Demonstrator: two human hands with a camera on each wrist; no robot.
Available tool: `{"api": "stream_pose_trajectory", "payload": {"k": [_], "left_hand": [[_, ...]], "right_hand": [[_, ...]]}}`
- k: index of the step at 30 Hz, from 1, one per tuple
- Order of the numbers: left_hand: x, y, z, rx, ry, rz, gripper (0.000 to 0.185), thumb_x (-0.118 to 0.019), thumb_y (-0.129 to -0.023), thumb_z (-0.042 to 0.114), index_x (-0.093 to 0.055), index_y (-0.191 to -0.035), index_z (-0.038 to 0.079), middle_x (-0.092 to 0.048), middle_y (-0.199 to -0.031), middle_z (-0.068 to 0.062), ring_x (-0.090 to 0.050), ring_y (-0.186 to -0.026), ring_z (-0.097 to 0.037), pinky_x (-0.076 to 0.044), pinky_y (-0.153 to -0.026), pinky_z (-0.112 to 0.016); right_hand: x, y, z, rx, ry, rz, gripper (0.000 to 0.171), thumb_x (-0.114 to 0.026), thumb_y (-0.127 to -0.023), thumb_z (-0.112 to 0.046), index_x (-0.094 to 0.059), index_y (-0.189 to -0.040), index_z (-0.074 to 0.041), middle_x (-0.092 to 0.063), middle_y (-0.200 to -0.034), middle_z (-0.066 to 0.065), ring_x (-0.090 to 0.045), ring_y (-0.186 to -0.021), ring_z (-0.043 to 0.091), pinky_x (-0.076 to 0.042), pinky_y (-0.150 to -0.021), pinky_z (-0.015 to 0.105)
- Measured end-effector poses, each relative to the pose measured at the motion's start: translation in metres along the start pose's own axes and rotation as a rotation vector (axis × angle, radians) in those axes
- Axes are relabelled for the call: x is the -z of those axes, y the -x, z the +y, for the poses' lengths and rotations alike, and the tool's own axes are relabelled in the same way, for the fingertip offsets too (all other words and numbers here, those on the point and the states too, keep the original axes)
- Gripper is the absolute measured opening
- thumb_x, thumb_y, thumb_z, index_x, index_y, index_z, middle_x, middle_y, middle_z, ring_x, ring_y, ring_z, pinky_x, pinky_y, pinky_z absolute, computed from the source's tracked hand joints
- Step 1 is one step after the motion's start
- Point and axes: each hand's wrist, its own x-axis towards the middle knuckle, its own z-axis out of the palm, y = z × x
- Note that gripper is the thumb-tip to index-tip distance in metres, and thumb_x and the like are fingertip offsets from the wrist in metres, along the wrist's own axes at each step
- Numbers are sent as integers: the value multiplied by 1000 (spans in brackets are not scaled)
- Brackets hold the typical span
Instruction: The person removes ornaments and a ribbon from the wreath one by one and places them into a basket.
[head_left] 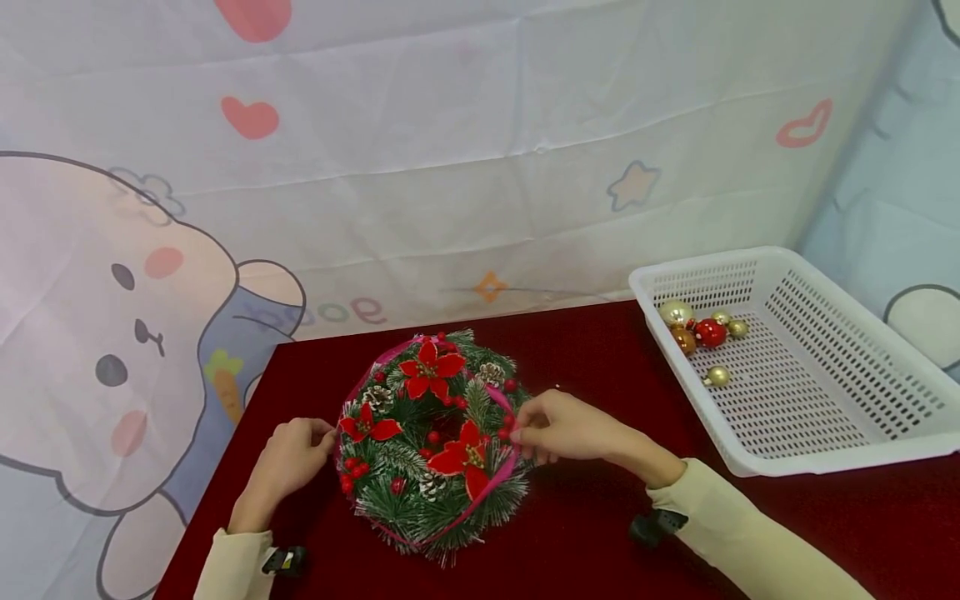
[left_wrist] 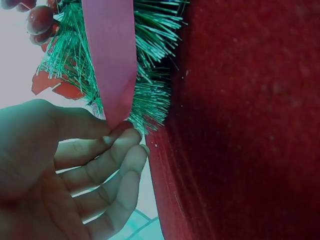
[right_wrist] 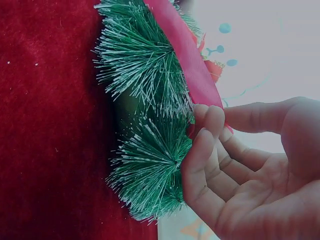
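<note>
A green pine wreath (head_left: 431,442) with red poinsettias, berries and cones lies on the red table (head_left: 600,358). A pink ribbon (head_left: 495,487) runs around it. My left hand (head_left: 324,435) is at the wreath's left edge. In the left wrist view, its thumb and forefinger (left_wrist: 117,129) pinch the ribbon (left_wrist: 110,55) against the needles (left_wrist: 155,60). My right hand (head_left: 522,431) is at the wreath's right edge. There its fingertips (right_wrist: 209,117) and thumb pinch the ribbon (right_wrist: 187,60) beside the frosted needles (right_wrist: 145,100).
A white plastic basket (head_left: 750,260) stands at the right of the table and holds several gold and red baubles (head_left: 705,333) in its far corner. A printed cloth backdrop (head_left: 450,167) hangs behind the table. Small black devices sit at both wrists.
</note>
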Motion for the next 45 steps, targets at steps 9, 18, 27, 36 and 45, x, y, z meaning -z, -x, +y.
{"api": "stream_pose_trajectory", "payload": {"k": [9, 18, 27, 36, 45], "left_hand": [[13, 10, 15, -3, -26, 139, 26, -60, -104, 18, -79, -108, 1, -74, -82, -6, -53, -60, -14, -42, -51, -28], [28, 22, 36, -25, -15, 180, 25, -56, -106, 19, -78, -104, 6, -66, -70, -1, -50, -57, -13, -40, -50, -27], [37, 28, 45, -51, 20, 213, 27, -54, -108, 24, -76, -103, 11, -69, -75, -1, -46, -56, -9, -39, -52, -25], [52, 31, 57, -87, 69, 248, 27, -52, -110, 27, -73, -100, 13, -66, -75, 1, -49, -60, -6, -41, -57, -24], [64, 40, 86, -224, 160, 322, 24, -57, -109, 21, -72, -92, 15, -63, -75, 3, -51, -62, -6, -42, -58, -24]], "right_hand": [[2, 4, -10, 77, -3, 8, 22, -65, -105, -19, -73, -91, -5, -74, -80, 15, -64, -64, 14, -62, -64, 38], [4, 9, -17, 117, -17, 1, 19, -64, -105, -17, -73, -94, -5, -75, -88, 19, -67, -70, 13, -63, -67, 39], [8, 16, -29, 152, -63, -17, 17, -63, -106, -17, -73, -97, -6, -74, -91, 24, -70, -76, 24, -61, -67, 28], [15, 26, -41, 184, -73, 18, 18, -64, -106, -20, -72, -98, -6, -73, -86, 9, -69, -74, 25, -60, -66, 28], [30, 36, -58, 205, -80, 62, 19, -64, -106, -23, -71, -94, -11, -72, -86, 5, -68, -74, 22, -61, -69, 31]]}}
